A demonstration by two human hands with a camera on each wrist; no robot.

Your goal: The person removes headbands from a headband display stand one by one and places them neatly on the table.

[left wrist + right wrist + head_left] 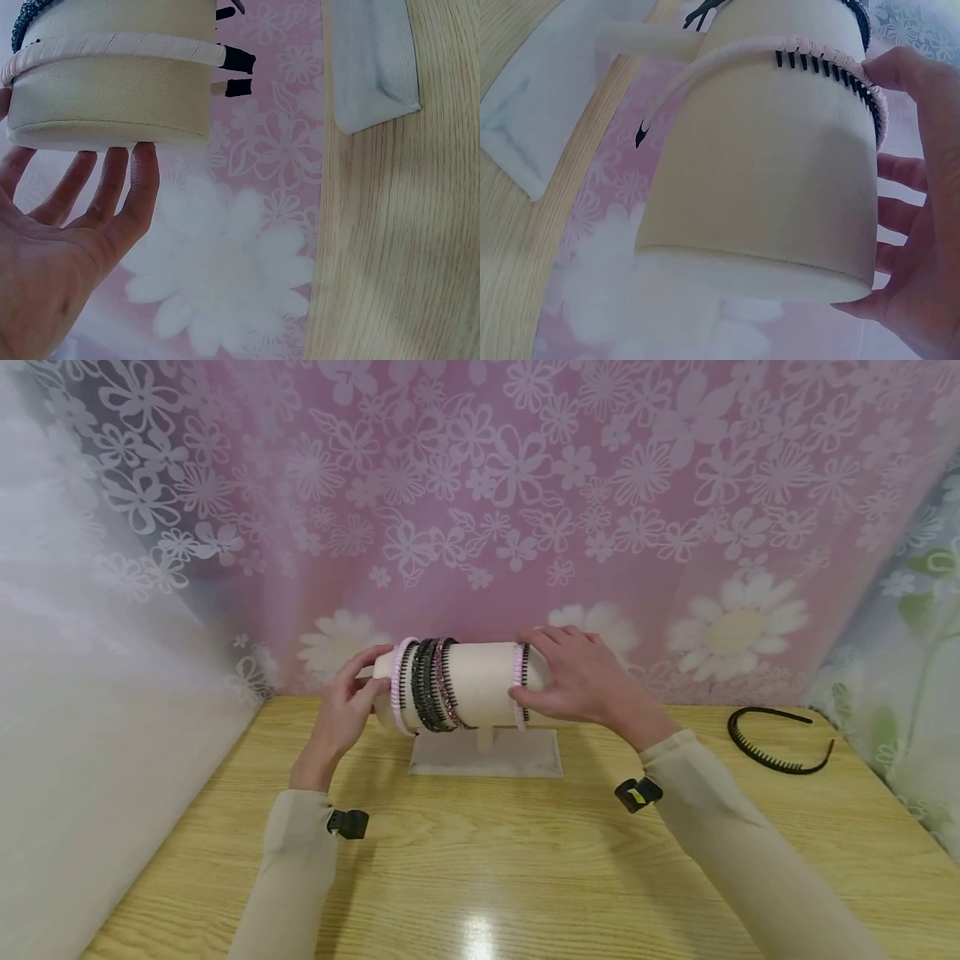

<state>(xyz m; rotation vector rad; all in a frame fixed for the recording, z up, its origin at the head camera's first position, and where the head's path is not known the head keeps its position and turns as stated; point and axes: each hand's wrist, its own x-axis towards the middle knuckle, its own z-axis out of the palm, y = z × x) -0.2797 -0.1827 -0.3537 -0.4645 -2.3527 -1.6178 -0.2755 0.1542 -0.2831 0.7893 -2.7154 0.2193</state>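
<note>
In the head view a cream headband display roll (483, 681) lies sideways on a post above a pale base (517, 764). My left hand (341, 706) is at the roll's left end; in the left wrist view its fingertips (142, 169) touch the end's rim. Near that end sit a pale pink wrapped headband (120, 46), dark glittery headbands (422, 685) and a pink glittery one (444, 681). Toward the right end my right hand (581, 681) holds another pale pink toothed headband (757, 46), thumb on its band, other fingers behind the roll.
A black toothed headband (757, 756) lies on the wooden table (480, 852) at the right. Flowered pink cloth (487, 485) hangs behind the table, with a white sheet (105, 710) on the left and a patterned one (892, 693) on the right.
</note>
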